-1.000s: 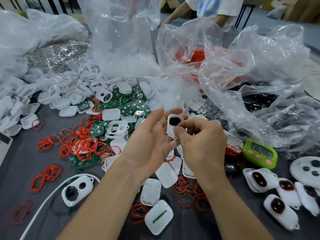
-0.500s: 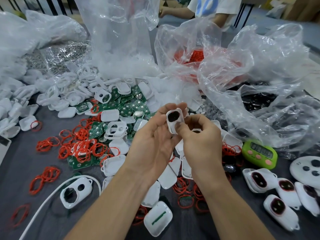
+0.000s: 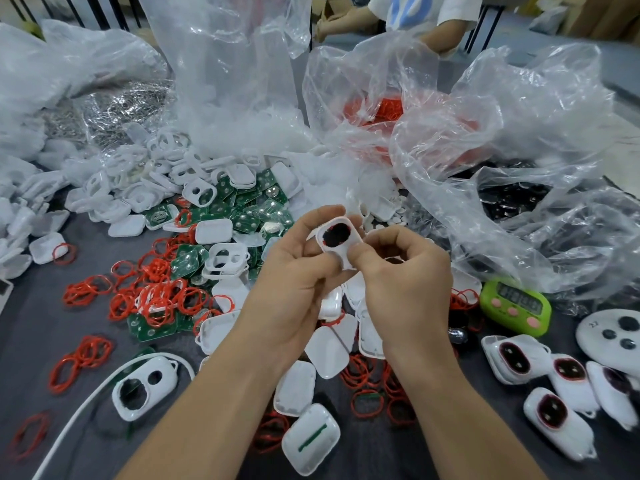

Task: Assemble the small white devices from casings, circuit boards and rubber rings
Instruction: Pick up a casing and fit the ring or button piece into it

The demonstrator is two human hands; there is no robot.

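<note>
A small white casing [image 3: 338,237] with a dark window and a thin red rim is held up over the middle of the table. My left hand [image 3: 294,282] grips it from the left, fingers behind and thumb in front. My right hand [image 3: 401,278] pinches its lower right corner with thumb and curled fingers. Loose white casings [image 3: 221,261], green circuit boards [image 3: 249,220] and red rubber rings [image 3: 162,299] lie heaped to the left. Several finished white devices [image 3: 554,410] lie at the lower right.
Clear plastic bags [image 3: 502,150] of parts pile up at the back and right. A green timer [image 3: 516,306] sits right of my hands. A white cable [image 3: 86,403] curves at the lower left. A person [image 3: 415,15] is at the far side.
Both hands have lifted the casing slightly and turned it, so its dark window faces the camera more. My right thumb now sits on its lower right corner.
</note>
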